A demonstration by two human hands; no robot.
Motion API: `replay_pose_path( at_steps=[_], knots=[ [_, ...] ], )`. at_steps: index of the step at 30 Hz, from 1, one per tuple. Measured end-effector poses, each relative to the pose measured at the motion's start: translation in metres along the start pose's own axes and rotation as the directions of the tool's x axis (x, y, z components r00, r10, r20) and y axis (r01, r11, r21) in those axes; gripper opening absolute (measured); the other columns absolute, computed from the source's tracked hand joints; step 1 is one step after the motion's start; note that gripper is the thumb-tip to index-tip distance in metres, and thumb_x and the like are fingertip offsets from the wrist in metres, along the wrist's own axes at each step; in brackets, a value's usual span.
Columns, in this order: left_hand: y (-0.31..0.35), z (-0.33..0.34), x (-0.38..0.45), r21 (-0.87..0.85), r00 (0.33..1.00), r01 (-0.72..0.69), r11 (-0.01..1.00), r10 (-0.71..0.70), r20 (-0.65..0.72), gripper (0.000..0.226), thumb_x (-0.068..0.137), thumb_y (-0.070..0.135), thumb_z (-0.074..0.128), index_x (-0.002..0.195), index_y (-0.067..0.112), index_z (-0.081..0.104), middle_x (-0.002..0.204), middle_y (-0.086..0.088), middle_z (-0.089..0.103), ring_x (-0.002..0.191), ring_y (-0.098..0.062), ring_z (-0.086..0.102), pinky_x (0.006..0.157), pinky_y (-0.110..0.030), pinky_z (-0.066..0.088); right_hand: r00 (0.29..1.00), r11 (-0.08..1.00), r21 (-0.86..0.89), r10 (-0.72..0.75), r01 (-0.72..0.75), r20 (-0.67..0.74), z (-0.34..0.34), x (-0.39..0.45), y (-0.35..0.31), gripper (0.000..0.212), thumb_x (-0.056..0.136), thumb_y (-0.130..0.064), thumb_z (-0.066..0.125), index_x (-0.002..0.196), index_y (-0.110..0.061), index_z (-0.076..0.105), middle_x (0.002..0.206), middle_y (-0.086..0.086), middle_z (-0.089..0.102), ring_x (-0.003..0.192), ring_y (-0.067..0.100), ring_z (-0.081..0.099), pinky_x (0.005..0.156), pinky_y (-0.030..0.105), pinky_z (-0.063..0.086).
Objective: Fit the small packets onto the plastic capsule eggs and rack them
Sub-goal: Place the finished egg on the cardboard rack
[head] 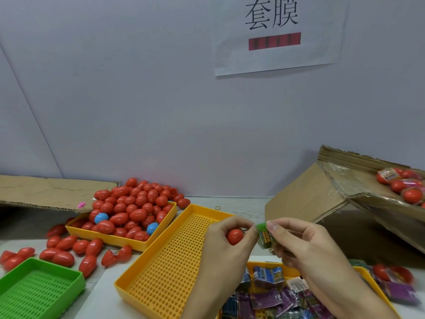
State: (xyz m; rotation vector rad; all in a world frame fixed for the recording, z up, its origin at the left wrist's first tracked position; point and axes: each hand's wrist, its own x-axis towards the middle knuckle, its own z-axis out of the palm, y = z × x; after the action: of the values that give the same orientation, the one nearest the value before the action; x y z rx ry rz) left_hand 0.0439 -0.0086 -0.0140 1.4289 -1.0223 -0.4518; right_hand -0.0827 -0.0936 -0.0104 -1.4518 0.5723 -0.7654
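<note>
While both hands hover above the yellow tray [147, 270] | left hand [224, 244] grips a red egg [234, 236] | right hand [299, 245] pinches a green packet [264, 237] beside it

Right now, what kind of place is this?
Probably a small toy-packing workbench. A heap of red capsule eggs fills one yellow tray, a perforated tray waits for them, and a printed paper sign hangs on the wall.
</note>
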Motion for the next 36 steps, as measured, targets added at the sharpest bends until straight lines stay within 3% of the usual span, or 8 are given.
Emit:
replay_pose_path(
  at_steps=[11,21,28,33,36],
  knots=[
    [0.0018,-0.0001,-0.0003,-0.029,0.998,0.002,1.0,0.0,0.056,0.012,0.088,0.022,0.073,0.078,0.027,0.074,0.064,0.013,0.063,0.055,-0.002,0.056,0.055,-0.017,0.048,0.998,1.0,0.026,-0.012,0.013,-0.054,0.001,-0.0005,-0.0007,0.04,0.062,-0.051,0.071,0.091,-0.025,0.079,0.062,0.004,0.061,0.059,0.011,0.053,0.053,0.026,0.04],
    [-0.0032,0.0002,0.0024,-0.029,0.997,-0.008,1.0,0.005,-0.073,0.014,0.086,0.013,0.07,0.074,0.015,0.074,0.064,0.005,0.063,0.057,-0.005,0.054,0.052,-0.018,0.045,0.999,1.0,-0.014,0.023,-0.024,-0.024,-0.0001,0.0008,0.0021,0.045,0.06,-0.057,0.071,0.09,-0.025,0.08,0.063,0.007,0.061,0.06,0.014,0.051,0.057,0.026,0.043],
    [-0.0035,-0.0005,0.0029,-0.026,1.0,0.005,1.0,-0.006,-0.014,0.016,0.089,0.018,0.071,0.074,0.025,0.072,0.062,0.009,0.06,0.054,-0.006,0.053,0.053,-0.019,0.046,1.0,0.999,0.031,0.016,-0.016,0.013,-0.0017,0.0003,0.0017,0.034,0.062,-0.041,0.074,0.091,-0.024,0.08,0.068,0.006,0.066,0.062,0.012,0.055,0.054,0.025,0.044],
    [-0.003,-0.0014,0.0016,0.007,0.997,0.038,0.999,-0.038,0.065,0.01,0.087,0.028,0.074,0.079,0.023,0.071,0.067,0.015,0.061,0.057,-0.005,0.055,0.059,-0.023,0.052,0.992,0.993,0.105,0.06,-0.049,-0.107,-0.0021,0.0011,0.0033,0.02,0.071,-0.03,0.073,0.087,-0.019,0.079,0.064,0.007,0.061,0.059,0.012,0.054,0.054,0.028,0.041],
    [-0.0038,-0.002,0.002,-0.111,0.982,0.16,0.981,-0.146,0.123,0.009,0.087,0.026,0.067,0.089,0.018,0.07,0.073,0.008,0.055,0.055,-0.009,0.05,0.056,-0.028,0.052,0.965,0.99,0.136,0.081,-0.048,-0.249,-0.005,0.0032,0.0045,0.008,0.086,-0.018,0.07,0.088,-0.013,0.077,0.066,0.008,0.066,0.057,0.011,0.056,0.055,0.03,0.041]
  ],
)
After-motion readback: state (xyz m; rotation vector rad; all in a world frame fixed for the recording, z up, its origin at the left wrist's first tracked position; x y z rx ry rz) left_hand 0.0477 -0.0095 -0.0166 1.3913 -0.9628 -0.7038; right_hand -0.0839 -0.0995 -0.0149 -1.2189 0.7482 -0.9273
